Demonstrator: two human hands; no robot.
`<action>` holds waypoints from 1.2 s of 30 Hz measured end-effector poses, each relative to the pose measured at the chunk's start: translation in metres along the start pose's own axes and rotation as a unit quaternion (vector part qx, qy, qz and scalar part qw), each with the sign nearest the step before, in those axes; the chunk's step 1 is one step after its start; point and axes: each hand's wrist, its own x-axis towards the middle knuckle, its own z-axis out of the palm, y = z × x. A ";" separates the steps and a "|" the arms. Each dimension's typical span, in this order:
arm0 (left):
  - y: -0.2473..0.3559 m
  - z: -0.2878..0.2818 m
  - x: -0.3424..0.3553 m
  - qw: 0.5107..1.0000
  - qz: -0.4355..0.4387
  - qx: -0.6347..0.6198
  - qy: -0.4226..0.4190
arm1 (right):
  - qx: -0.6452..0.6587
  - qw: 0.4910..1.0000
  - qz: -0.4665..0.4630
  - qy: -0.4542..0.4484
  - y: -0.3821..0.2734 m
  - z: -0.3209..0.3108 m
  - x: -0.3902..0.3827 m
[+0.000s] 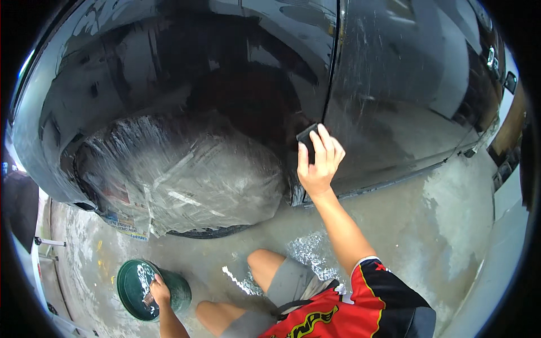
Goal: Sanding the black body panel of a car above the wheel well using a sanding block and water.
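My right hand (319, 163) presses a small black sanding block (307, 134) against the glossy black car panel (248, 84), beside the vertical gap where the door (394, 101) begins. Its fingers are closed around the block. Down at the lower left, my left hand (160, 290) is over the mouth of a green bucket (181, 290). The fingers there are curled around a small brownish thing whose kind I cannot make out. White foam floats on the liquid inside the bucket.
Paper sheeting (191, 169) covers the wheel, with the dark tyre (214, 231) showing beneath. Foamy puddles (310, 253) lie on the wet concrete floor (389, 214). My bent knees are between the bucket and the car. A white vehicle part (510, 194) stands at the right edge.
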 end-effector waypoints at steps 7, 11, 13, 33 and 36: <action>-0.005 -0.004 -0.001 1.000 0.027 0.006 0.012 | -0.011 0.998 0.026 0.048 -0.010 0.013 0.007; -0.009 -0.005 0.000 0.999 0.000 0.032 -0.009 | 0.012 0.997 0.024 0.072 -0.010 0.021 0.029; -0.009 -0.007 -0.001 1.000 -0.009 0.014 -0.017 | -0.005 0.996 0.020 0.082 -0.010 0.022 0.057; 0.001 -0.003 -0.003 0.999 -0.006 0.032 -0.022 | -0.012 0.966 -0.257 0.022 -0.035 0.039 0.183; -0.006 0.000 -0.006 0.998 -0.010 0.050 -0.019 | -0.046 0.957 -0.286 -0.002 -0.019 0.021 0.174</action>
